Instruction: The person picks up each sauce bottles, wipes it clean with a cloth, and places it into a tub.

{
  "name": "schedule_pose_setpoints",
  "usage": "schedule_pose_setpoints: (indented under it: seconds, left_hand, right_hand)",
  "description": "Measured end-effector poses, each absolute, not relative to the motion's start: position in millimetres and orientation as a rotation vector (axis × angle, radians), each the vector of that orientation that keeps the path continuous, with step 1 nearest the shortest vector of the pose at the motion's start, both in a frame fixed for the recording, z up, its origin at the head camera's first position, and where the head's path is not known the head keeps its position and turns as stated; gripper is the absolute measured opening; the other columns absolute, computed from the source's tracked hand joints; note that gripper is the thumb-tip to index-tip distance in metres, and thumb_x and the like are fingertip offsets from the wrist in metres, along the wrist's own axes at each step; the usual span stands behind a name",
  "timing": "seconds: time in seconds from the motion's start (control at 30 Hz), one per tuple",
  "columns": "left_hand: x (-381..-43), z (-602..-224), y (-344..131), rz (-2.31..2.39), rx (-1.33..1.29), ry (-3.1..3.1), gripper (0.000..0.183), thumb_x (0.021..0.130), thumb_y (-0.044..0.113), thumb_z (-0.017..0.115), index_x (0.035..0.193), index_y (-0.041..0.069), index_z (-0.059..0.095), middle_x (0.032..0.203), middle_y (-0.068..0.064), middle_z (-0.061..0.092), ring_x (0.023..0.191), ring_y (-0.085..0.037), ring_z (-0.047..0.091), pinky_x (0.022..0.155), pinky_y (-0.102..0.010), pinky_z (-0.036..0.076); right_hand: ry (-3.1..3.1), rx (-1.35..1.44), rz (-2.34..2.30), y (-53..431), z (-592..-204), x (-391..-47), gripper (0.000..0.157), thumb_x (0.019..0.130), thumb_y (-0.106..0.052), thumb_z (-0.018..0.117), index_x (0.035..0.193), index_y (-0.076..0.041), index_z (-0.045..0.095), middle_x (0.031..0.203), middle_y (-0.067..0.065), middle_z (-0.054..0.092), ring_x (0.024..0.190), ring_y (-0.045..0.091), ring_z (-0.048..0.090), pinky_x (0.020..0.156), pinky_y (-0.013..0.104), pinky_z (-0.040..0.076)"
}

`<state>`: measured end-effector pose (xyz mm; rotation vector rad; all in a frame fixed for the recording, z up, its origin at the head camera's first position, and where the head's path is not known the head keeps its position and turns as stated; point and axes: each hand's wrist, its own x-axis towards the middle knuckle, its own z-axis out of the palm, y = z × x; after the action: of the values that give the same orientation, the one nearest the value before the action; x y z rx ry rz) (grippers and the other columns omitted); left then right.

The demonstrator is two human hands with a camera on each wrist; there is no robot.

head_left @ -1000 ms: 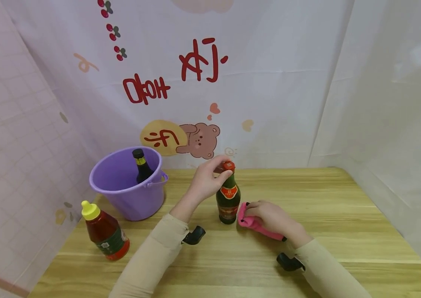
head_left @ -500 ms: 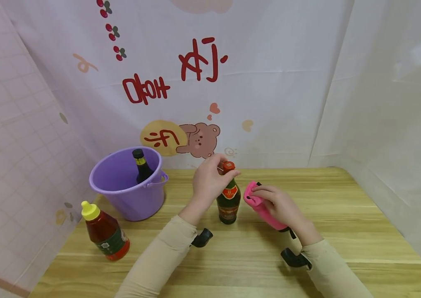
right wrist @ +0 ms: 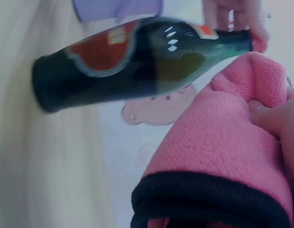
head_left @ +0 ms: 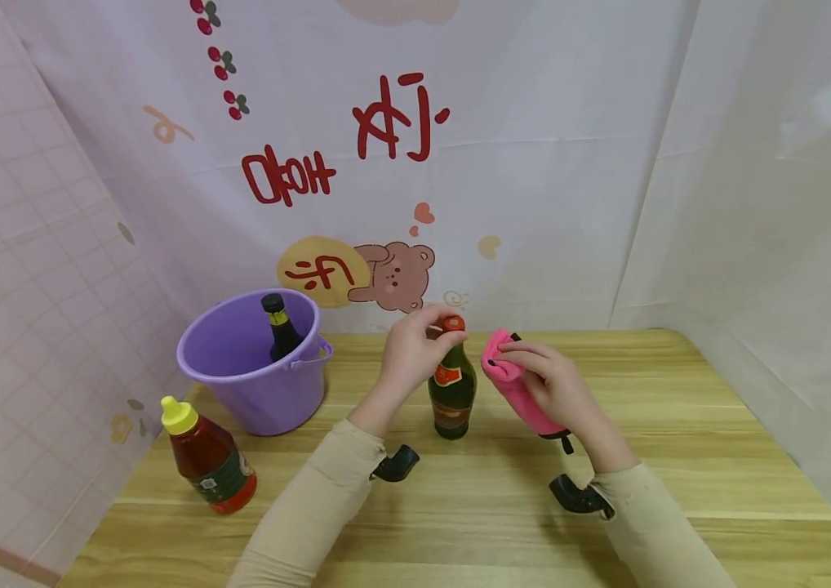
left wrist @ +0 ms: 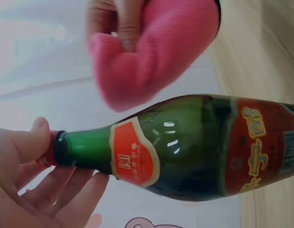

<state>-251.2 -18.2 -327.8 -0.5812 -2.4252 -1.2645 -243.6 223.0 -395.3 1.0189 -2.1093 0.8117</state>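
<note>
A green glass vinegar bottle with red labels stands upright near the middle of the table. My left hand pinches its red cap between thumb and fingers; the other fingers lie by the neck in the left wrist view. Right of the bottle, my right hand grips a folded pink cloth with black edging. A narrow gap parts cloth and bottle in the head view. The thumb presses into the cloth's fold in the right wrist view, where the bottle lies sideways across the picture.
A purple bucket stands at the back left, with a dark, black-capped bottle leaning inside. In front of it is a red sauce bottle with a yellow nozzle cap. A printed white cloth backdrop rises behind the wooden table.
The pink cloth has gone from low beside the bottle up and away, in my right hand. The bottle has turned about its axis, its neck label swinging left. My left hand shifted slightly right.
</note>
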Motion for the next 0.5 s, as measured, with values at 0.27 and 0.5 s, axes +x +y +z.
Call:
schedule_pose_setpoints:
  seconds: [0.27,0.5]
  left_hand:
    - [-255,-325,-24,-1.348,-0.642,-2.467,0.028,0.092,0.018,0.073,0.12,0.016,0.07,0.104,-0.001,0.07,0.091,-0.021,0.069,0.071,-0.029,0.057]
    - [-256,-327,-27,-1.374,-0.654,-2.473,0.029,0.093,0.019,0.072,0.122,0.018,0.069,0.106,0.0,0.069,0.093,-0.021,0.068,0.074,-0.03,0.057]
  right_hand:
    - [-1.968,1.059,0.882,199,-365,-243,0.046,0.078,0.023,0.064,0.112,-0.007,0.072,0.119,0.013,0.065,0.109,0.034,0.063,0.1,0.02,0.042]
    - [-1.991,1.056,0.902,185,-366,-243,0.043,0.08,0.022,0.062,0.11,-0.007,0.073,0.118,0.013,0.066,0.109,0.033,0.063,0.098,0.022,0.045]
